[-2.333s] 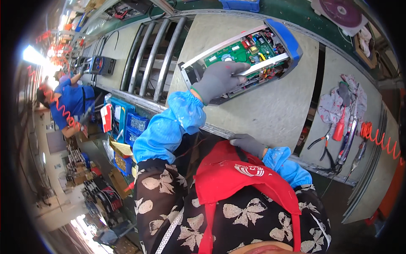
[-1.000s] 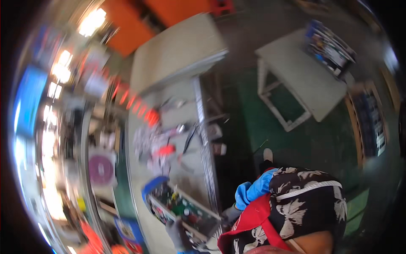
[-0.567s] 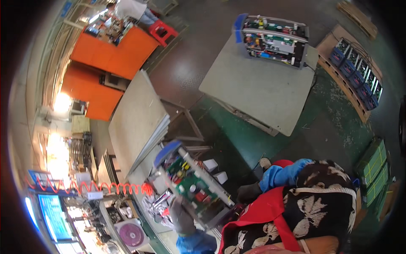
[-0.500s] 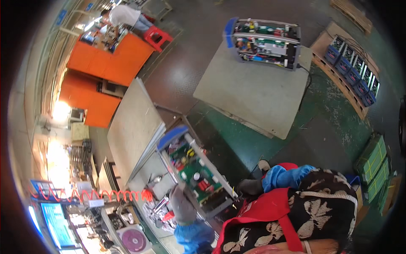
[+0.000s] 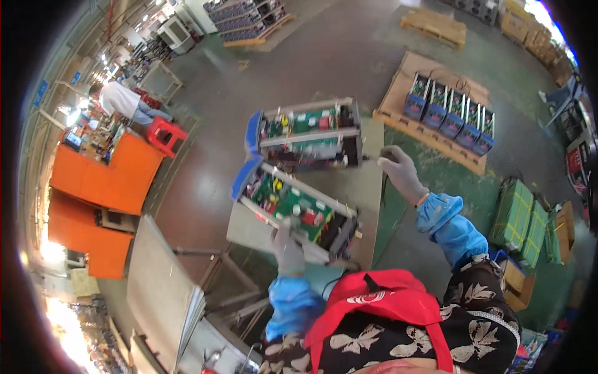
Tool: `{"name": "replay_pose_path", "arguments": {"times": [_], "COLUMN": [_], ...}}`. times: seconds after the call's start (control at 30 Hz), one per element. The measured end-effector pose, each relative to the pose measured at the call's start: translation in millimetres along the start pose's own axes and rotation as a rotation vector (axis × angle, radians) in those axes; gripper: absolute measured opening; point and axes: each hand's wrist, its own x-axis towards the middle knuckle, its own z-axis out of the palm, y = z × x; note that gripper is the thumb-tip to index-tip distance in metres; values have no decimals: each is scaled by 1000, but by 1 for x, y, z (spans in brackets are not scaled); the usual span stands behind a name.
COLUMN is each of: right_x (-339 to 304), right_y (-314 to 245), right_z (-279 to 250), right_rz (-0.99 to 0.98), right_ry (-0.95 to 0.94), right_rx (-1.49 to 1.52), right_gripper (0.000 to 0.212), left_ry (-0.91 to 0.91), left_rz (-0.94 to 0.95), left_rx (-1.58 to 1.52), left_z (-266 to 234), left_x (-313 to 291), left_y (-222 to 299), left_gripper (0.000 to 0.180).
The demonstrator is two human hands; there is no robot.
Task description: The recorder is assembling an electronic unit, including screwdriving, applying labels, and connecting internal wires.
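Observation:
Two uncovered electronic machines with blue end panels and green circuit boards stand side by side. The near machine [image 5: 299, 209] lies at a slant over the grey board-topped table [image 5: 367, 218]. My left hand [image 5: 288, 248], in a grey glove, is closed round its near metal rail. Behind it stands the far machine [image 5: 311, 133], nearly touching at the blue ends. A dark cable [image 5: 369, 159] leaves that machine's right end. My gloved right hand [image 5: 403, 174] is there, fingers curled and seemingly pinching the cable; the exact grip is small and partly hidden.
A wooden pallet [image 5: 430, 142] with several similar blue-ended machines stands at the far right. Strapped green bundles [image 5: 516, 218] lie on the right. Left are leaning boards [image 5: 162, 280], a metal frame [image 5: 227, 274], orange benches [image 5: 103, 174], a red stool [image 5: 166, 136] and a person [image 5: 121, 100].
The near machine has gone from the left-hand bench to the table beside the far machine, my left hand still on it. My right hand has risen from near my body to the cable.

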Motion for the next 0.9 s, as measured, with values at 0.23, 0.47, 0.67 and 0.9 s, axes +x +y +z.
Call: {"name": "replay_pose_path", "arguments": {"times": [0.23,0.47,0.67,0.9], "right_x": [203,289,299,326], "right_y": [-60,-41,-43,-10], "right_z": [20,39,18,-67], "right_rz": [-366,-276,-437,-515], "right_ry": [-57,-886,-1055,-855], "right_rx": [-730,-934,-758,-566], "right_gripper": [45,37,24,21], "left_ry": [182,567,585,578], "left_rz": [11,380,30,-81], "left_rx": [145,693,742,1102], "left_z": [32,31,62,45], "left_x": [7,-26,-32,-33], "left_y": [-2,-22,-16,-22], "left_gripper": [13,36,18,17]}}
